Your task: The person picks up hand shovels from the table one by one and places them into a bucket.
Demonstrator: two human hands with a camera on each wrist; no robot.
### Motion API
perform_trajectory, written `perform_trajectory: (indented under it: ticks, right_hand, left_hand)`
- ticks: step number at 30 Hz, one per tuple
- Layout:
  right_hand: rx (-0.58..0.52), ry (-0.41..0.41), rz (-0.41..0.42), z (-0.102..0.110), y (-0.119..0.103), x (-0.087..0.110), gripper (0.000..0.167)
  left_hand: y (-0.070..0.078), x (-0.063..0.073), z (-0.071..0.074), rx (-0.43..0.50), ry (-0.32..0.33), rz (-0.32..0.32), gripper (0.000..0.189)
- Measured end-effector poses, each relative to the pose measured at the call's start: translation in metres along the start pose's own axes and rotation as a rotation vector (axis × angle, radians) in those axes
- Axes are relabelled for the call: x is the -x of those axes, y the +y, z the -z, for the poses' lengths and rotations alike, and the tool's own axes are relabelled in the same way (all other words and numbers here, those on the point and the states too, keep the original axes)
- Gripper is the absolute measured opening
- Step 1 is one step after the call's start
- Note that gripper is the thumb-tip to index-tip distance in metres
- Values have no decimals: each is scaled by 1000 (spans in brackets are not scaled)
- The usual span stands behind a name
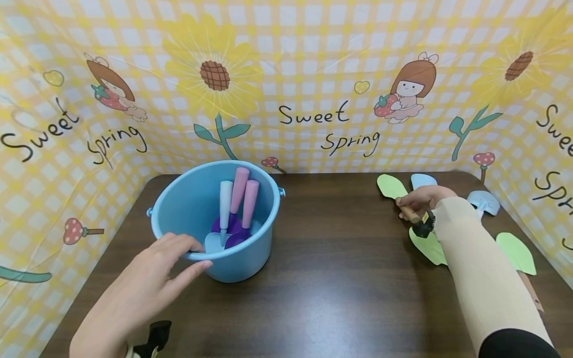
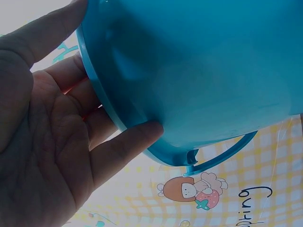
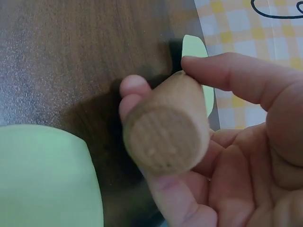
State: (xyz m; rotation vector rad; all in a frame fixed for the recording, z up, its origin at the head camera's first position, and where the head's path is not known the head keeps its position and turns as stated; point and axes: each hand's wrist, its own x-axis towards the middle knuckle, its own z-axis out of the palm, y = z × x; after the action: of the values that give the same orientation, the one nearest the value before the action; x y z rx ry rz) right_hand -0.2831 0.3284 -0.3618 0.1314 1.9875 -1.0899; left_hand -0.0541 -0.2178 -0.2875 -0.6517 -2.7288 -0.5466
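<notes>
At the left of the table stands a light blue bucket (image 1: pixel 243 263), its near rim held by my left hand (image 1: pixel 147 278). In the left wrist view the thumb and fingers lie on both sides of the rim, against the bucket wall (image 2: pixel 203 85). Inside are two toy shovels with pink handles (image 1: pixel 249 206) and purple blades, and one light blue shovel (image 1: pixel 226 206). Over at the right, my right hand (image 1: pixel 425 196) grips a green-bladed toy shovel (image 1: pixel 390 187). Its round wooden handle (image 3: pixel 165 137) points toward the right wrist camera, with fingers around it.
Around my right arm lie a green shovel (image 1: pixel 427 246), partly hidden, another green shovel (image 1: pixel 516 253) with a wooden handle, a light blue shovel (image 1: pixel 484 202) and a light blue blade (image 1: pixel 423 180). A yellow checked cloth (image 1: pixel 304 64) rises behind the brown table (image 1: pixel 322 278).
</notes>
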Motion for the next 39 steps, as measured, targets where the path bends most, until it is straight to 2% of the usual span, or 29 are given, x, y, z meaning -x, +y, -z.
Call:
perform_trajectory:
  ticks: [12, 17, 21, 29, 39]
  right_hand:
    - [-116, 7, 5, -1, 5, -1, 25]
    - [-205, 7, -11, -3, 6, -1, 15]
    - [-232, -6, -9, -2, 7, -3, 19]
    - [-161, -59, 6, 0, 6, -2, 31]
    - [-207, -60, 15, -5, 7, 1, 35]
  left_hand:
    - [0, 0, 0, -4, -1, 3, 14]
    - [0, 0, 1, -8, -6, 9, 13]
    - [1, 0, 1, -4, -15, 18, 12]
    - [1, -1, 1, -7, -7, 7, 12]
    - [0, -1, 1, 1, 1, -12, 13]
